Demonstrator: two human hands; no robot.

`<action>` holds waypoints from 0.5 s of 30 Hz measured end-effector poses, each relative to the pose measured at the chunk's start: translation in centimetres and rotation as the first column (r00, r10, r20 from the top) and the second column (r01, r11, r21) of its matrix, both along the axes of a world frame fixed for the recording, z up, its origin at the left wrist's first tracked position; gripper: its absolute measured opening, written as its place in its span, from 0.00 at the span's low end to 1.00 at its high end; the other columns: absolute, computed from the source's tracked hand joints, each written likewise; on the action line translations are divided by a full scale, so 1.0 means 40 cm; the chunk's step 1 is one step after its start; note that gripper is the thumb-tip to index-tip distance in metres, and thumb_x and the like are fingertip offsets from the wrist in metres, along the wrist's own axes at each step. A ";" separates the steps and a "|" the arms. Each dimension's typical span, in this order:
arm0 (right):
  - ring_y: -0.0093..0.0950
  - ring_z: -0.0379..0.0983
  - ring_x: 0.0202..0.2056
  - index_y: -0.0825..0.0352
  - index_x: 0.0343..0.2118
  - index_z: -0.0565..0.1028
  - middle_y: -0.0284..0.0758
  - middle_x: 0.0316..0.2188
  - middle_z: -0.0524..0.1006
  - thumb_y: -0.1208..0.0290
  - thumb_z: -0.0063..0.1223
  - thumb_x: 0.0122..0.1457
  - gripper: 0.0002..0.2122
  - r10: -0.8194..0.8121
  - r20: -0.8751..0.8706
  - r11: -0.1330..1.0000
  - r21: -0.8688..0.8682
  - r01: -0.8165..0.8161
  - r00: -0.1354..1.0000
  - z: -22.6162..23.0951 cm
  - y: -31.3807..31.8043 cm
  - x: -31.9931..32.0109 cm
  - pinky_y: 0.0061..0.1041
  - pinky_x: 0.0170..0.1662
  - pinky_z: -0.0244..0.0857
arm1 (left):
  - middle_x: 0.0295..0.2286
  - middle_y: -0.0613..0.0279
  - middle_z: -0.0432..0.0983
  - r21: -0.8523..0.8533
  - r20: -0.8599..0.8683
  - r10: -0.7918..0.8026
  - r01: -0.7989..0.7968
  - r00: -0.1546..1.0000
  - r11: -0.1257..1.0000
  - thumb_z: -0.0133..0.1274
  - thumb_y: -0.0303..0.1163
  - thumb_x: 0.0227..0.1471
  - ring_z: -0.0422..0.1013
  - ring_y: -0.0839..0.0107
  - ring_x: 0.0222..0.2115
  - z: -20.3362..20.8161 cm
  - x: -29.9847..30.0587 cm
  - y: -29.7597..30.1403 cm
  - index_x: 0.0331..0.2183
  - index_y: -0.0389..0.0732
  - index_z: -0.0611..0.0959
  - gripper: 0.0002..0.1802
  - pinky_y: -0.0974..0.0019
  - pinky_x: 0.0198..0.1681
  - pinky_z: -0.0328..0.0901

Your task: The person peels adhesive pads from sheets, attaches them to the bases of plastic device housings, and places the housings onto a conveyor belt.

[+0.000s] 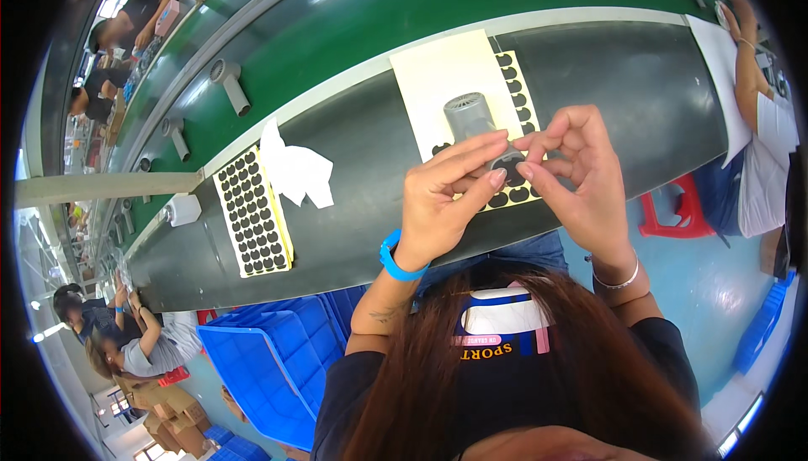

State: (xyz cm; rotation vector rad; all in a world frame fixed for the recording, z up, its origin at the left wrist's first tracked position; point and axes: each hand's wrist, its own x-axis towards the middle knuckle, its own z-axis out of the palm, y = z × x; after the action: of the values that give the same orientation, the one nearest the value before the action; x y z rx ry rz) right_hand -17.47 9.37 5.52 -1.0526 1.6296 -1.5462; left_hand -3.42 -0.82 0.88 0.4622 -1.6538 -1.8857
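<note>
A grey hair dryer with a slotted round head lies in front of me, its handle end between my hands. My left hand is closed around that handle, with its thumb near the end. My right hand is pinched at the same end, thumb and forefinger together; whatever sits between those fingertips is too small to make out. Under my hands lies a sheet of round black stickers, partly covered by a plain cream backing sheet.
Left on the dark worktable are another black sticker sheet and crumpled white paper. Beyond runs a green conveyor belt carrying grey hair dryers. A blue crate stands below left; a co-worker's arm is far right.
</note>
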 end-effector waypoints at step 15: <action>0.21 0.73 0.34 0.67 0.39 0.62 0.32 0.27 0.72 0.85 0.54 0.49 0.16 -0.091 -0.261 0.995 0.016 0.099 0.961 0.006 0.004 0.013 0.20 0.37 0.69 | 0.47 0.50 0.71 -0.047 -0.008 0.012 -0.012 1.000 0.999 0.51 0.13 0.49 0.71 0.76 0.35 -0.010 -0.008 0.015 0.45 0.32 0.79 0.18 0.70 0.40 0.73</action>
State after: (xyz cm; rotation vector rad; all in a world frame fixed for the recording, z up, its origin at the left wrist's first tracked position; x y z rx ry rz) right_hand -16.94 9.54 5.74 -1.2193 1.8988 -1.4895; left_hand -3.75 -0.22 0.47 0.4447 -1.6829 -1.8337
